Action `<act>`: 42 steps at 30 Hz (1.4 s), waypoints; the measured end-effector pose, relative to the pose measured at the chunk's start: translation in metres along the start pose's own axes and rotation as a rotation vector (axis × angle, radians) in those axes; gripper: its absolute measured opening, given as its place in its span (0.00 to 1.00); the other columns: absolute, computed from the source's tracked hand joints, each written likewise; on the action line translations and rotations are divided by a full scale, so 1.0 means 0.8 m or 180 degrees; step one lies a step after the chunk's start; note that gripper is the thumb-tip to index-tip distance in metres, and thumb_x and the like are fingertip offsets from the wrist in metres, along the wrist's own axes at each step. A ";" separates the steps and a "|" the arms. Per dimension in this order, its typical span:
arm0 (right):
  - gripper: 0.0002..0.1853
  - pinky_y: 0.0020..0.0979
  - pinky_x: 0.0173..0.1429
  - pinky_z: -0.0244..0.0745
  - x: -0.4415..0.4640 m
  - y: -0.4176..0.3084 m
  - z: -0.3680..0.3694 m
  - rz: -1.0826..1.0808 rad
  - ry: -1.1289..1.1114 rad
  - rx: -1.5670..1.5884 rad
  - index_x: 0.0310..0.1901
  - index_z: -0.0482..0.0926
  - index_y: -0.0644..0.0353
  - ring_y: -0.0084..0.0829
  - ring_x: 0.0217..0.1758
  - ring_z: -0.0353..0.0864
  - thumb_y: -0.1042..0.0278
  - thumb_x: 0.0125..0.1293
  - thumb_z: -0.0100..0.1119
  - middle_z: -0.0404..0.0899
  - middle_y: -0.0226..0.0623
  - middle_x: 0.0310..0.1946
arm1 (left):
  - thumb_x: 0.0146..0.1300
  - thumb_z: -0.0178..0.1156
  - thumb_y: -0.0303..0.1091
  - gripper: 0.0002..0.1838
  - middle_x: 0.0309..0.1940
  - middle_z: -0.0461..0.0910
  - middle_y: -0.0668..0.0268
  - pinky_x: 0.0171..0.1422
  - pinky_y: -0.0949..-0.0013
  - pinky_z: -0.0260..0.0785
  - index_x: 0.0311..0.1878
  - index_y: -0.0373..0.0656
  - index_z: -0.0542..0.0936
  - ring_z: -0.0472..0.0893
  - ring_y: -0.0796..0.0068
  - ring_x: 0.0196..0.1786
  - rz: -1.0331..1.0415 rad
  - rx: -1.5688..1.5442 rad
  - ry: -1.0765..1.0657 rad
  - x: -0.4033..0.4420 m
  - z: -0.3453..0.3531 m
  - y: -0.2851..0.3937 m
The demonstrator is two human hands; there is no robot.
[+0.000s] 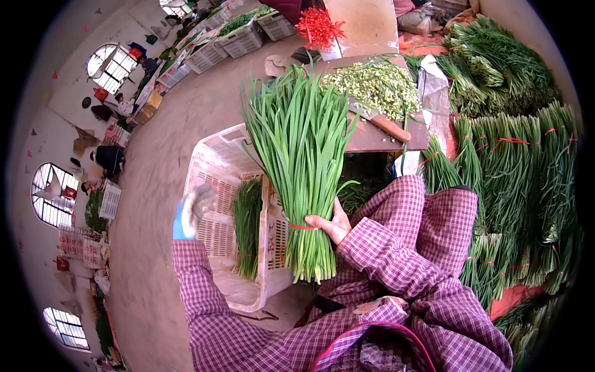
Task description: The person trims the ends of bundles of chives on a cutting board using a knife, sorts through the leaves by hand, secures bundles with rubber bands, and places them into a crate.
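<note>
A large bunch of long green stalks (304,149), tied with a red band (302,227) near its pale cut ends, is gripped by my right hand (334,224) at the band. The bunch overlaps the right rim of a white plastic crate (214,239), in which another green bunch (248,229) lies. My left hand (199,204), gloved and smeared by motion, is over the crate's left side; its fingers cannot be made out. A knife with a wooden handle (390,128) lies on the board (372,142), beside chopped pale stalk ends (372,87).
Banded green bunches (511,155) are stacked at the right, with a loose heap (502,68) behind. Red ties (319,29) hang beyond the board. White crates (238,43) line the back, and people (108,158) are at the far left.
</note>
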State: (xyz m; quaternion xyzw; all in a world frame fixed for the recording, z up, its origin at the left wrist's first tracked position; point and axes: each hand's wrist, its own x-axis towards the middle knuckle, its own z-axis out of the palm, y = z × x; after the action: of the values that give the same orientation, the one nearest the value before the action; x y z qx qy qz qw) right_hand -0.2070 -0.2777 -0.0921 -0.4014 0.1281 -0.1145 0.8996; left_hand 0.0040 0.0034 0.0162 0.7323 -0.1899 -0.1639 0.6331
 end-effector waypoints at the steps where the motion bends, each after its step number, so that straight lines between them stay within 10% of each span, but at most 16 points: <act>1: 0.42 0.37 0.67 0.69 0.001 -0.002 0.007 -0.0010 0.0020 -0.0011 0.68 0.56 0.61 0.34 0.61 0.75 0.75 0.55 0.72 0.74 0.42 0.58 | 0.67 0.52 0.63 0.43 0.57 0.76 0.44 0.64 0.55 0.71 0.63 0.26 0.69 0.78 0.53 0.59 -0.0259 0.0157 -0.0675 -0.033 0.024 0.011; 4: 0.42 0.37 0.67 0.69 0.001 -0.006 0.030 0.0039 -0.0038 0.0028 0.67 0.56 0.60 0.34 0.61 0.74 0.73 0.55 0.73 0.73 0.41 0.58 | 0.59 0.61 0.65 0.47 0.55 0.77 0.48 0.65 0.56 0.70 0.63 0.25 0.68 0.78 0.57 0.58 -0.0894 0.0154 -0.1594 -0.071 0.089 -0.023; 8: 0.46 0.37 0.70 0.65 -0.013 0.028 0.047 -0.0152 -0.0283 -0.0221 0.69 0.53 0.62 0.35 0.65 0.71 0.65 0.55 0.75 0.71 0.45 0.61 | 0.63 0.67 0.42 0.29 0.59 0.75 0.63 0.67 0.67 0.67 0.61 0.35 0.73 0.75 0.73 0.60 -0.0608 -0.1248 -0.0764 -0.061 0.139 -0.106; 12: 0.52 0.37 0.70 0.64 -0.029 0.033 0.021 -0.0441 -0.0664 -0.2042 0.69 0.50 0.70 0.47 0.68 0.68 0.42 0.58 0.69 0.67 0.57 0.63 | 0.62 0.65 0.33 0.24 0.54 0.79 0.62 0.65 0.62 0.72 0.60 0.37 0.73 0.79 0.69 0.55 -0.1432 -0.1907 -0.0326 -0.032 0.167 -0.085; 17: 0.45 0.46 0.52 0.76 -0.042 -0.010 -0.023 -0.0331 -0.1531 -0.4346 0.61 0.67 0.71 0.53 0.47 0.81 0.32 0.60 0.58 0.80 0.59 0.43 | 0.51 0.63 0.26 0.24 0.47 0.83 0.59 0.58 0.63 0.77 0.55 0.34 0.77 0.83 0.68 0.48 -0.1582 -0.1975 -0.0429 -0.040 0.136 -0.147; 20: 0.30 0.44 0.35 0.78 -0.043 -0.079 -0.046 -0.0507 -0.1648 -0.4589 0.37 0.82 0.63 0.47 0.30 0.83 0.37 0.62 0.57 0.80 0.45 0.20 | 0.47 0.63 0.25 0.29 0.47 0.83 0.59 0.53 0.69 0.78 0.58 0.32 0.75 0.84 0.70 0.44 -0.1630 -0.1664 -0.0546 -0.065 0.164 -0.089; 26: 0.09 0.38 0.38 0.77 -0.039 -0.202 -0.063 -0.1129 -0.0511 -0.3165 0.39 0.81 0.63 0.39 0.33 0.85 0.64 0.66 0.61 0.82 0.42 0.27 | 0.45 0.64 0.22 0.33 0.46 0.83 0.62 0.46 0.75 0.78 0.60 0.33 0.74 0.83 0.75 0.40 -0.1804 -0.1607 -0.0627 -0.091 0.146 -0.117; 30: 0.11 0.32 0.45 0.75 -0.021 -0.208 -0.073 -0.1784 -0.0261 -0.3418 0.44 0.81 0.63 0.32 0.39 0.83 0.64 0.69 0.58 0.83 0.38 0.34 | 0.47 0.65 0.21 0.35 0.40 0.82 0.64 0.39 0.75 0.75 0.63 0.32 0.70 0.79 0.76 0.33 -0.1458 -0.1507 -0.0532 -0.103 0.141 -0.145; 36: 0.15 0.28 0.39 0.71 -0.001 -0.216 -0.086 -0.0904 0.0122 -0.3489 0.42 0.82 0.64 0.20 0.32 0.73 0.58 0.71 0.56 0.78 0.31 0.27 | 0.49 0.63 0.19 0.35 0.35 0.80 0.64 0.34 0.75 0.73 0.65 0.31 0.67 0.77 0.78 0.27 -0.1414 -0.1671 -0.0797 -0.108 0.137 -0.152; 42: 0.17 0.32 0.41 0.77 0.000 -0.214 -0.085 -0.0814 0.0048 -0.3753 0.42 0.83 0.65 0.27 0.34 0.84 0.56 0.65 0.64 0.85 0.39 0.31 | 0.48 0.64 0.19 0.35 0.38 0.82 0.62 0.35 0.75 0.74 0.64 0.31 0.68 0.79 0.77 0.29 -0.1608 -0.1540 -0.0743 -0.108 0.143 -0.142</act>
State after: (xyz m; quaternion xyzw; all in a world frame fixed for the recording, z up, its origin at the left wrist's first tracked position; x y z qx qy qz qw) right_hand -0.2462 -0.4362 -0.0075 -0.8439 0.1271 -0.1342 0.5036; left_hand -0.1181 -0.0392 -0.1124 0.5615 -0.0297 -0.4378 0.7016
